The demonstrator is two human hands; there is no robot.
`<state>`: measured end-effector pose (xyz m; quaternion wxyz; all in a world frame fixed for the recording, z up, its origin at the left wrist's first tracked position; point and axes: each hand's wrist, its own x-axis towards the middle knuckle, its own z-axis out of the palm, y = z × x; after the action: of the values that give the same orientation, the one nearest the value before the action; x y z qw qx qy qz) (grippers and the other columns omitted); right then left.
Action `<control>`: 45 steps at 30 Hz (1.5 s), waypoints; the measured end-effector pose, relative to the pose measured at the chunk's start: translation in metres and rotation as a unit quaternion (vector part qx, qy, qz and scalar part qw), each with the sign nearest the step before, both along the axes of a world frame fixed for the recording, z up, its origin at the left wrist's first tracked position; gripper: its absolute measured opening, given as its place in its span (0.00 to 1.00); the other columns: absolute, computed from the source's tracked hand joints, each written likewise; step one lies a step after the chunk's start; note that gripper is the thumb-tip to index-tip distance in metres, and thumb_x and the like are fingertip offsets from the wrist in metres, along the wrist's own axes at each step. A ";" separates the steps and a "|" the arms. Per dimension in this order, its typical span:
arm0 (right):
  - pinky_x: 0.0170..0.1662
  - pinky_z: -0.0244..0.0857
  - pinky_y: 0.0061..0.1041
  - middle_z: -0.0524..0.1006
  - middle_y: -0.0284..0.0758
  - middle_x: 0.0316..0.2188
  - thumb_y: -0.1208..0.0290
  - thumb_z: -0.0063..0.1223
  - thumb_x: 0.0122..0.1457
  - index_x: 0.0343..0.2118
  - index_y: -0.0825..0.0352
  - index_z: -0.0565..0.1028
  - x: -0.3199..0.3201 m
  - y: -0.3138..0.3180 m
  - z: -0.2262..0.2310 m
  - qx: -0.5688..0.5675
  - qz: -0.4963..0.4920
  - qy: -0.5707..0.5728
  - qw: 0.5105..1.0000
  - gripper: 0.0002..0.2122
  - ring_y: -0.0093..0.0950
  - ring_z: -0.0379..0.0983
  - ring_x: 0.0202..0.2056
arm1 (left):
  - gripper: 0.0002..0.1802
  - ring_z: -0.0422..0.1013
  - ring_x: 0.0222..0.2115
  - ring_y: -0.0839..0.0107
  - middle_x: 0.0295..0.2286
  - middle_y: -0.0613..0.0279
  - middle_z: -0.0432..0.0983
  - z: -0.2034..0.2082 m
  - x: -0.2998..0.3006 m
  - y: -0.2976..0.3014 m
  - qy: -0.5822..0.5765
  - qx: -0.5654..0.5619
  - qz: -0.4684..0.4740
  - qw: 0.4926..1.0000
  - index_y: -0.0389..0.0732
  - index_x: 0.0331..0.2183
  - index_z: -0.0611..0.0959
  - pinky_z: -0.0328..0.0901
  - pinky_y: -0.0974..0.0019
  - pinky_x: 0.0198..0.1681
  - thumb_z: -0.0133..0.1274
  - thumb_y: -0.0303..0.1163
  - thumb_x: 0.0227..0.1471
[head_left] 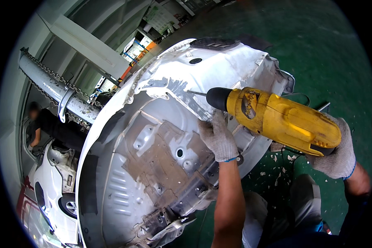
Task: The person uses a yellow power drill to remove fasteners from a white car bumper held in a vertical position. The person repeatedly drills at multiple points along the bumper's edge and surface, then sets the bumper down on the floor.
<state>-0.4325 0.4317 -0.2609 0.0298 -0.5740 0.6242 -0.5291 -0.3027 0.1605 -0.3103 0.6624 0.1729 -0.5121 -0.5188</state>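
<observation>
Head view: clamping yellow drill (277, 118) in right hand (339, 157), with left hand (222, 141) curled beside white panel (225, 64), can't tell if gripping; apparently drilling; calling for steady pressure next.

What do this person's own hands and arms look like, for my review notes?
The left hand and right hand wear greyish-white knitted gloves with blue-edged cuffs. The left forearm is bare as far as it shows; a dark sleeve covers part of the right arm.

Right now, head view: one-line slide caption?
Gloved right hand holding a yellow drill, bit toward a white car-body section, gloved left hand at its edge.
</observation>
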 end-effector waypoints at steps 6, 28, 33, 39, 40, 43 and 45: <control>0.47 0.74 0.29 0.82 0.41 0.37 0.63 0.72 0.41 0.49 0.74 0.73 -0.004 0.000 -0.019 0.016 0.032 -0.004 0.999 0.32 0.34 0.82 0.37 | 0.19 0.74 0.40 0.74 0.41 0.60 0.78 -0.010 0.008 -0.013 0.012 -0.017 -0.017 1.000 0.33 0.49 0.76 0.70 0.70 0.42 0.59 0.30 0.59; 0.48 0.73 0.29 0.82 0.42 0.37 0.66 0.71 0.38 0.49 0.75 0.73 -0.003 0.003 -0.017 0.013 0.041 0.003 0.999 0.32 0.33 0.81 0.37 | 0.19 0.74 0.39 0.75 0.41 0.60 0.78 -0.008 0.008 -0.010 0.020 -0.019 -0.027 0.999 0.32 0.48 0.75 0.71 0.70 0.42 0.60 0.31 0.59; 0.50 0.73 0.29 0.82 0.43 0.39 0.66 0.71 0.38 0.50 0.75 0.73 -0.009 0.004 -0.021 0.000 0.048 -0.002 0.999 0.33 0.33 0.81 0.39 | 0.23 0.74 0.40 0.74 0.41 0.60 0.78 -0.009 0.002 -0.012 0.003 -0.019 -0.007 1.000 0.32 0.50 0.74 0.71 0.70 0.42 0.61 0.30 0.57; 0.52 0.72 0.32 0.81 0.43 0.42 0.63 0.73 0.39 0.54 0.75 0.70 -0.013 0.007 -0.032 -0.008 0.064 0.012 0.998 0.38 0.36 0.81 0.41 | 0.25 0.74 0.40 0.75 0.43 0.60 0.77 -0.007 0.003 -0.010 0.038 -0.007 -0.030 0.999 0.31 0.52 0.73 0.71 0.71 0.42 0.61 0.30 0.57; 0.53 0.72 0.32 0.81 0.44 0.42 0.63 0.73 0.39 0.54 0.76 0.70 -0.013 0.007 -0.032 -0.007 0.062 0.020 0.998 0.38 0.36 0.81 0.42 | 0.21 0.76 0.40 0.71 0.43 0.57 0.77 -0.008 0.003 -0.012 0.043 -0.007 -0.032 0.999 0.32 0.51 0.73 0.73 0.67 0.42 0.59 0.26 0.57; 0.53 0.72 0.33 0.81 0.44 0.42 0.64 0.73 0.38 0.55 0.76 0.69 -0.015 0.009 -0.030 0.004 0.052 0.041 0.998 0.39 0.36 0.81 0.43 | 0.19 0.77 0.39 0.67 0.43 0.54 0.78 -0.011 -0.002 -0.015 0.054 -0.005 -0.047 0.997 0.32 0.50 0.74 0.75 0.64 0.41 0.56 0.23 0.58; 0.54 0.71 0.33 0.81 0.44 0.43 0.64 0.73 0.38 0.55 0.77 0.69 -0.014 0.009 -0.025 0.021 0.055 0.027 0.998 0.40 0.36 0.81 0.43 | 0.25 0.74 0.39 0.76 0.42 0.61 0.78 -0.009 0.000 -0.011 0.044 -0.005 -0.056 0.997 0.32 0.52 0.73 0.70 0.71 0.42 0.62 0.31 0.57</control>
<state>-0.4461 0.4410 -0.2856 0.0541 -0.6211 0.6028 -0.4979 -0.3022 0.1493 -0.3192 0.6553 0.1173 -0.4937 -0.5596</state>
